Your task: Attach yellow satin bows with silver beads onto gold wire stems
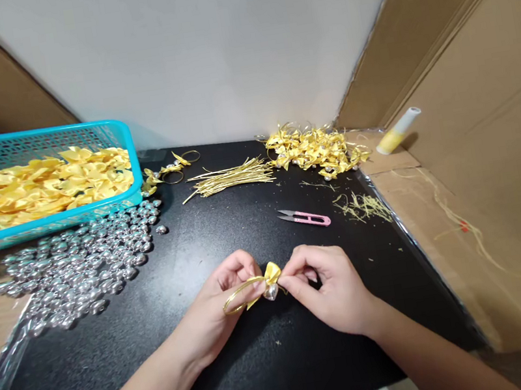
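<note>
The work looked to be at the fastening step: a yellow bow (271, 273), a silver bead (271, 293) and a gold cord (226, 301) were gathered in one small piece, held between the two hands above the near middle of the black table (250, 381). The left hand (228, 286) pinched the bow's left side, with the cord looping out leftward past the thumb. The right hand (331, 286) had thumb and forefinger pressed together at the bow's right edge, where a short bit of cord showed (whether they gripped cord or ribbon was too small to tell). The bead sat against the bow's near side.

The next move, I judged, called for a steady left pinch while the right fingertips drew or twisted the cord snug, so that the bead would not slip. Any spare end might then want trimming with the pink snips (324, 220), which lay on the far side of the hands.

Both forearms entered from the near edge, the left slanting rightward and the right slanting leftward, so that the fingertips nearly met with the bow between. The left thumb lay along the near side of the piece, its forefinger curled on the far side; the right hand showed its back, its other fingers tucked toward the palm.
</note>
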A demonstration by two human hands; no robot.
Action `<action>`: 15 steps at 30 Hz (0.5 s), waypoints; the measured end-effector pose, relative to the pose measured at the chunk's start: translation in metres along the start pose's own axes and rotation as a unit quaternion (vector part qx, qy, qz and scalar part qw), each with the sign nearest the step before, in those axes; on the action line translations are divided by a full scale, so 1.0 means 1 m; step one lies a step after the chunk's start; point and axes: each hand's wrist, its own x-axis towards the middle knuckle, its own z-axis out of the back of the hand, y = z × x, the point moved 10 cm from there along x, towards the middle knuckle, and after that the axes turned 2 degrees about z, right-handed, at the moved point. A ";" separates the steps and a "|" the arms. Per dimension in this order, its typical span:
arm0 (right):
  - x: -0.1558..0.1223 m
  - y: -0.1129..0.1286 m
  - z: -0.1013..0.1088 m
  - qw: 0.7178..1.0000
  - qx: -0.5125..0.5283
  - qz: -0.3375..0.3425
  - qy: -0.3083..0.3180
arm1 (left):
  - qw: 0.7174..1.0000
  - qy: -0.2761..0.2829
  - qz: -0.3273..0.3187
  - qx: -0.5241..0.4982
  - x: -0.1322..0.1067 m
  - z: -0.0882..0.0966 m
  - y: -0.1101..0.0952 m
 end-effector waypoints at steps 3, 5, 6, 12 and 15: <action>0.000 -0.002 0.001 1.000 -0.001 -0.005 0.003 | 1.000 -0.010 -0.003 -0.001 0.000 0.001 -0.001; 0.000 -0.002 0.001 1.000 -0.002 -0.006 0.006 | 1.000 -0.016 -0.005 -0.002 -0.001 0.001 -0.002; 0.001 -0.002 0.001 1.000 -0.003 -0.006 0.009 | 1.000 -0.019 -0.005 -0.002 -0.001 0.001 -0.002; 0.002 0.001 0.002 1.000 -0.009 0.015 0.020 | 0.999 -0.029 -0.006 0.021 -0.001 0.004 -0.001; 0.003 0.006 0.002 0.999 -0.016 0.039 0.021 | 0.999 -0.029 -0.008 0.036 -0.001 0.004 -0.002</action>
